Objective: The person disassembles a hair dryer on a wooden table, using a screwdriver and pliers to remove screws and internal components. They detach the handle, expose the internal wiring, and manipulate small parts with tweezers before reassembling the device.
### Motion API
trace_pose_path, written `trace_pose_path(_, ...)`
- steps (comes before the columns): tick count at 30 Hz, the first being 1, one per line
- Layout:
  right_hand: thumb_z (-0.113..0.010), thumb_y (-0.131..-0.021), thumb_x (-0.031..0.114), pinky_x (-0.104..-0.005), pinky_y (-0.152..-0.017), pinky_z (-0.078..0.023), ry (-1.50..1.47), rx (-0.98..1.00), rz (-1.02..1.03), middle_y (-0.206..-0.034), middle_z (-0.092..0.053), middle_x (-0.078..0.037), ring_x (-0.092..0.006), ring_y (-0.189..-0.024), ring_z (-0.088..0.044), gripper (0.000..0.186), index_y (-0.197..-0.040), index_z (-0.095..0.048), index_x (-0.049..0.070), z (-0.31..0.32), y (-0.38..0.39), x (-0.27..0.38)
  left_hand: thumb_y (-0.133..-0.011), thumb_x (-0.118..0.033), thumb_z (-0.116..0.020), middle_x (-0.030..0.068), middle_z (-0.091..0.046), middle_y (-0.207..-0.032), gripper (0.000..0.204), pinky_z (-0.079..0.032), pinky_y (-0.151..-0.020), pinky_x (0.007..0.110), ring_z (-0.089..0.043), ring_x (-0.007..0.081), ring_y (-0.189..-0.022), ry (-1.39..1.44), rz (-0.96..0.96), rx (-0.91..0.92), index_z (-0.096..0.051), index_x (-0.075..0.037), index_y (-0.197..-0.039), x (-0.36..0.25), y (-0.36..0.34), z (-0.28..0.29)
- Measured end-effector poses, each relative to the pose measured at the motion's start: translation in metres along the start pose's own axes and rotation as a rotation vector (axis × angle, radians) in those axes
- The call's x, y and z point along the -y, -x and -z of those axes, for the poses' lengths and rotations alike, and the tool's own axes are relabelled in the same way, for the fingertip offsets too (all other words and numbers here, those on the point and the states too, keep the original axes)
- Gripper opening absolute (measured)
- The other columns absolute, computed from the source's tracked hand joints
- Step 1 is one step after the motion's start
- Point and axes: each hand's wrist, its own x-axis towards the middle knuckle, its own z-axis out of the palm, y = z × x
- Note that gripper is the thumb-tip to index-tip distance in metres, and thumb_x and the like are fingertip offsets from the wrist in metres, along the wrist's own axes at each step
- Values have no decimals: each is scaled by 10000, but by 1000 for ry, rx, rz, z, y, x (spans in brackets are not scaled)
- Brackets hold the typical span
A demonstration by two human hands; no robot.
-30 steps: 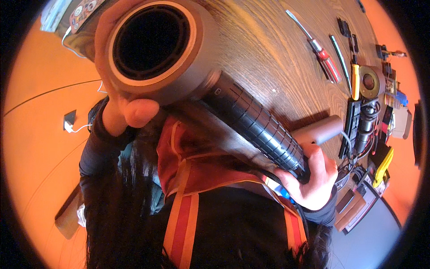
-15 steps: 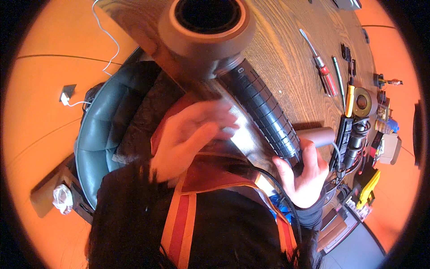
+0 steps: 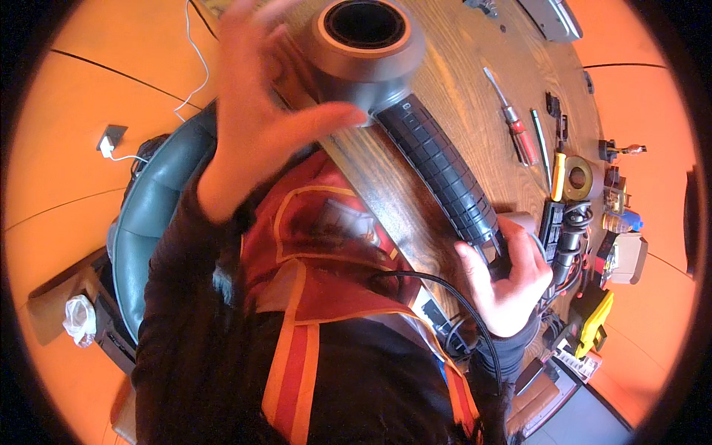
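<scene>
A grey hair dryer (image 3: 371, 67) with a round dark opening and a black ribbed handle (image 3: 437, 167) is held above the table edge. My right hand (image 3: 512, 289) grips the lower end of that handle, thumb on one side and fingers on the other. A black cord (image 3: 452, 285) runs near this hand and across my apron. Beside the dryer's head is my left hand (image 3: 256, 126), fingers and thumb spread wide, its fingertips blurred. Its thumb tip reaches the joint of head and handle; whether it touches cannot be told.
On the wooden table (image 3: 460, 74) lie a red-handled screwdriver (image 3: 523, 137), a thin rod (image 3: 541, 152), a yellow-handled tool (image 3: 558, 176) and a roll of tape (image 3: 582, 178). Cables and small parts crowd the right side. A dark green padded chair (image 3: 152, 222) stands at left.
My left hand has moved up and left from beside the handle to the dryer's head, spreading its fingers. The right hand keeps its grip; the view has shifted slightly.
</scene>
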Motion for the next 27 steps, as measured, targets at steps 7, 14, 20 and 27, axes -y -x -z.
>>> trace_pose_path(7,-815,-605,212,-264,-607,-468,-84,-259,-7,-883,-612,-117,-172,-649,-566,500,-968,-562,-20,24,-19,2,-654,-103,-768,86,-532,-1089,605,-425,-848,277,-525,153,-988,579,281,-51,-446,-38,-1162,11,-16,-37)
trace_pose_path(14,-619,-714,588,-248,-623,-427,-410,-318,33,-903,-580,-108,-148,-697,-525,811,-1234,-413,2,35,-32,-21,-708,-104,-729,53,-557,-1042,499,-413,-837,250,-529,127,-955,589,319,-177,-476,-33,-1133,7,-15,-51)
trace_pose_path(20,-151,-787,739,-440,-998,-300,-844,-777,75,-1154,-516,-249,-329,-1107,-488,920,-1348,-252,17,54,-50,-48,-701,-101,-725,62,-541,-1071,511,-422,-836,254,-530,139,-966,601,293,-147,-473,-36,-1142,8,-15,-51)
trace_pose_path(27,-88,-758,767,-457,-968,-327,-917,-24,16,-1102,-542,-269,-369,-1058,-517,989,-1258,-373,-38,20,-39,-38,-662,-130,-746,63,-545,-1036,567,-432,-827,265,-539,143,-944,417,179,-59,-448,-40,-1136,1,-18,-49)
